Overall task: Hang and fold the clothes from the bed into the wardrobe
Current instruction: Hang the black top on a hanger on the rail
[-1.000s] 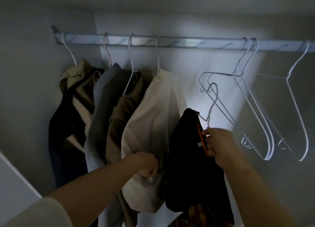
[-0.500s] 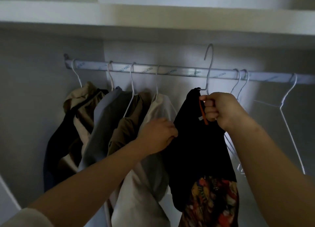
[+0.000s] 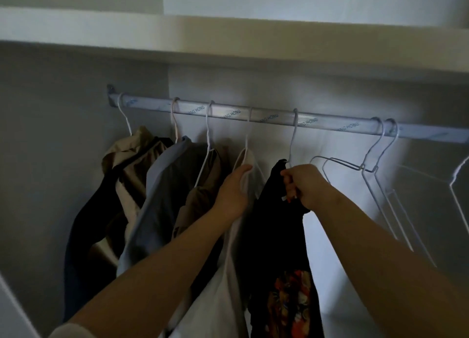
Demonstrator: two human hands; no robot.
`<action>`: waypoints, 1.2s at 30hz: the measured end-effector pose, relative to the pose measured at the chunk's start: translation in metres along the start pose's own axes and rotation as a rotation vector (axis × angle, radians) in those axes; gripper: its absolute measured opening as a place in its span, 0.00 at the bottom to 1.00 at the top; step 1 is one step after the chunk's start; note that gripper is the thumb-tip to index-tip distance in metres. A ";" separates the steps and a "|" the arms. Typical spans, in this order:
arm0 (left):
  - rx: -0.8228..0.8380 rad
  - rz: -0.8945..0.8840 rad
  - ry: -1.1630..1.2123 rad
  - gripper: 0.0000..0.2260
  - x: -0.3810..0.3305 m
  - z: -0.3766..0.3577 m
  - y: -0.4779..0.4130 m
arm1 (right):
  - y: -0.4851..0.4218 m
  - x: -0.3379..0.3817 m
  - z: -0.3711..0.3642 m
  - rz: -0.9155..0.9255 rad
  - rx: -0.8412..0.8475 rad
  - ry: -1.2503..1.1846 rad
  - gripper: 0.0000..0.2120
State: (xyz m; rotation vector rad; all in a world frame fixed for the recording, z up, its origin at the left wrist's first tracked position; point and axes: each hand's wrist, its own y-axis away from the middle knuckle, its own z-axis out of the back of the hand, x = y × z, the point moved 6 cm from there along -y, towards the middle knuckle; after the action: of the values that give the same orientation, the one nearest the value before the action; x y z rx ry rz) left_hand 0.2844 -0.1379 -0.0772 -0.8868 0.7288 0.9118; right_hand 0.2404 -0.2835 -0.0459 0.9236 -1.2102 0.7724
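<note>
The left arm wears a pale, cream-white sleeve, seen only as a soft rounded edge of cloth at the bottom left corner of the view. Beyond that edge the forearm is bare all the way to the left grip. The right arm is bare along its whole visible length, as is the right grip.

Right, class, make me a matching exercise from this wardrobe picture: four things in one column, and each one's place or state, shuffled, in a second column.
1 black garment
2 white garment
3 beige garment
4 empty hangers

A bare, on the right part of the rail
B gripped by the right hand
C nearest the rail's left end
D touched by the left hand

Pairs: 1-B, 2-D, 3-C, 4-A
</note>
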 end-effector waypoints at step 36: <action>-0.063 0.198 0.219 0.27 0.033 -0.003 0.209 | 0.167 -0.187 -0.010 0.194 -0.255 0.644 0.23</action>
State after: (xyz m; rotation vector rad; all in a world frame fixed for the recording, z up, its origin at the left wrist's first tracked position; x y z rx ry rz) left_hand 0.1127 -0.0607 -0.1738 -0.9922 0.9950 1.0268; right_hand 0.0600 -0.2043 -0.2018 0.3035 -0.8018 0.9504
